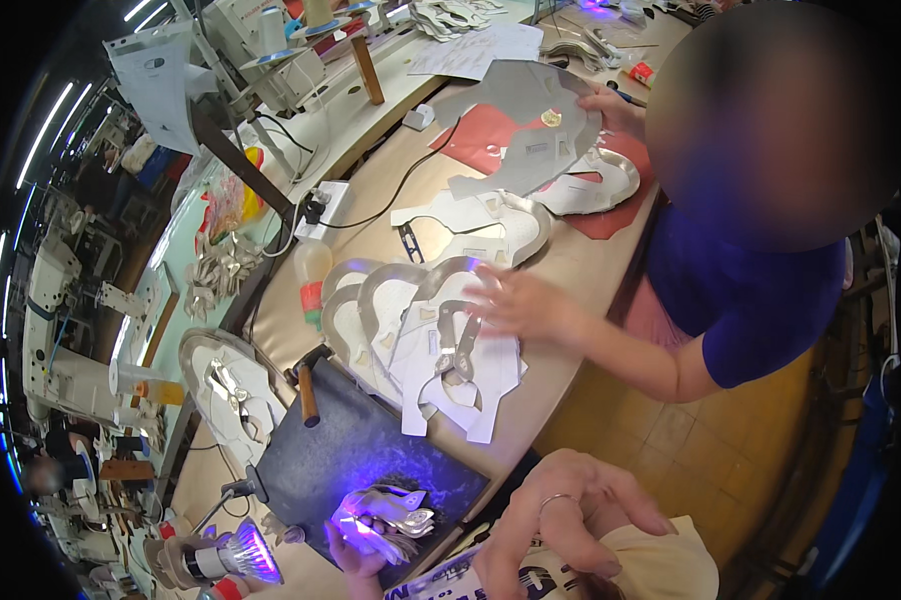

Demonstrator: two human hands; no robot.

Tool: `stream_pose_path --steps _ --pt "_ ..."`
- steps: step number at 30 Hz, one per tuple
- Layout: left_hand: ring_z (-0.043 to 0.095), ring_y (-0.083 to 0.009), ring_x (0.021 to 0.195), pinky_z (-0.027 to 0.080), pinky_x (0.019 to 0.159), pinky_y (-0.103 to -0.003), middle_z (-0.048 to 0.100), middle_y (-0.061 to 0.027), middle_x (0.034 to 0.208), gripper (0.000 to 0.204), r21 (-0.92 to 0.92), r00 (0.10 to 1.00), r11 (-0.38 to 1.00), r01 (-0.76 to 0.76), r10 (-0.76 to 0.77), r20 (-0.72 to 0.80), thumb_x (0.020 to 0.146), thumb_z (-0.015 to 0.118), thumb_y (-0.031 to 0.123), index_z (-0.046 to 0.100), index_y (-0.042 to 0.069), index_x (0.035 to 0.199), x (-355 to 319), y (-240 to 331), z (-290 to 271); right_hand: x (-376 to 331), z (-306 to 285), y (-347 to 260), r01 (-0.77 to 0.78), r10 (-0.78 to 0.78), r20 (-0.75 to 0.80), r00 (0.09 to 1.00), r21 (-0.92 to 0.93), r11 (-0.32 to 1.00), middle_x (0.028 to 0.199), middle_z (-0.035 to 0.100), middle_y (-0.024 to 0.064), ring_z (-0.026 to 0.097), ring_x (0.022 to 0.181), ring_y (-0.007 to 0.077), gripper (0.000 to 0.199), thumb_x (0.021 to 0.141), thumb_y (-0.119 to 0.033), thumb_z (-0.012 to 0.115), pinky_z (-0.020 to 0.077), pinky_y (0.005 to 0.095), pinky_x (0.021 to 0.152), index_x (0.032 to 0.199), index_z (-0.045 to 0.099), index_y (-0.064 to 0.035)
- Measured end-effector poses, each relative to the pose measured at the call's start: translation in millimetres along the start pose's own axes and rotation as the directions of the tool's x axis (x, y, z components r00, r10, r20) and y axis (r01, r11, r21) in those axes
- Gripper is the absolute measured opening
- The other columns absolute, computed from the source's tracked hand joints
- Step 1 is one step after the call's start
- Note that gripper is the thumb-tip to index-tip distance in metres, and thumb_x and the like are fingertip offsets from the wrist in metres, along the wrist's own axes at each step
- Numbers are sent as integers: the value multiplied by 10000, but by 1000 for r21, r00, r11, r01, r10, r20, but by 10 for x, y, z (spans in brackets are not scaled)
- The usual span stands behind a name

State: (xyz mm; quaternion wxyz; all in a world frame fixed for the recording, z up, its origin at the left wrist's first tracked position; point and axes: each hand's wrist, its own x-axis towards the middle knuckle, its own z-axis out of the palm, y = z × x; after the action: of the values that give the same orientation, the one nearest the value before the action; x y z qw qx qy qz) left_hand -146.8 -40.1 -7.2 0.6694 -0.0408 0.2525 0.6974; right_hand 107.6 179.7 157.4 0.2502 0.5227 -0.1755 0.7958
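Workshop's packed: sewing machines [56, 300] line the far left, then a long tan tabletop [581, 270] with a purple lamp [233, 556], a hammer [306, 385] and a dark mat [341, 450]. Left hand [359, 545] has its fingers wrapped round a stack of silvery cut pieces [386, 512] under the light. Right hand [571, 520] hovers beside it, fingers spread loose, holding nothing. Co-worker's hand [516, 300] rests on grey shoe-upper pieces [441, 350].

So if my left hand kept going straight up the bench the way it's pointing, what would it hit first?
Probably the dark mat right ahead. The left hand holds small silvery cut pieces under violet lamp light. Beyond lies the hammer, though depth is hard to judge.
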Motion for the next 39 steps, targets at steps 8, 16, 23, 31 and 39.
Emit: stream_pose_path --steps 8,16,23,31,39 --pt "602 -328 1038 444 987 -551 633 -146 1125 679 -6 999 1000 12 -12 34 984 378 605 557 12 1261 -40 26 -30 119 81 -80 -103 108 -200 974 38 994 1230 554 275 595 1073 346 393 788 -364 815 465 444 877 1001 656 -76" --pt "600 -332 1036 442 986 -554 629 -150 1126 692 -15 997 1000 23 -22 81 980 377 614 557 7 1259 -63 19 -77 -21 59 350 18 0 -127 992 135 991 1353 416 389 543 1129 402 475 733 -371 867 462 467 901 1024 637 -74" --pt "610 -334 1000 446 959 -536 646 -137 1092 717 -18 999 1000 25 -25 38 979 356 630 548 -7 1245 -93 13 -45 353 580 164 -18 144 -604 784 210 978 1096 610 315 610 904 288 376 807 -369 764 469 322 839 883 650 -19" --pt "609 -331 1016 432 989 -543 635 -133 1088 726 -8 996 999 51 -50 71 977 369 625 548 -33 1228 -70 15 -28 82 103 349 -89 96 -79 992 81 993 1174 553 391 601 1048 400 458 795 -403 782 497 407 882 1035 650 -36" --pt "613 -324 1017 432 1002 -545 641 -139 1120 695 -5 994 999 34 -33 104 985 380 602 549 -18 1248 -66 1 -17 81 250 547 -61 83 -201 976 111 992 1076 631 306 635 926 317 396 821 -372 781 485 352 725 993 687 -28"
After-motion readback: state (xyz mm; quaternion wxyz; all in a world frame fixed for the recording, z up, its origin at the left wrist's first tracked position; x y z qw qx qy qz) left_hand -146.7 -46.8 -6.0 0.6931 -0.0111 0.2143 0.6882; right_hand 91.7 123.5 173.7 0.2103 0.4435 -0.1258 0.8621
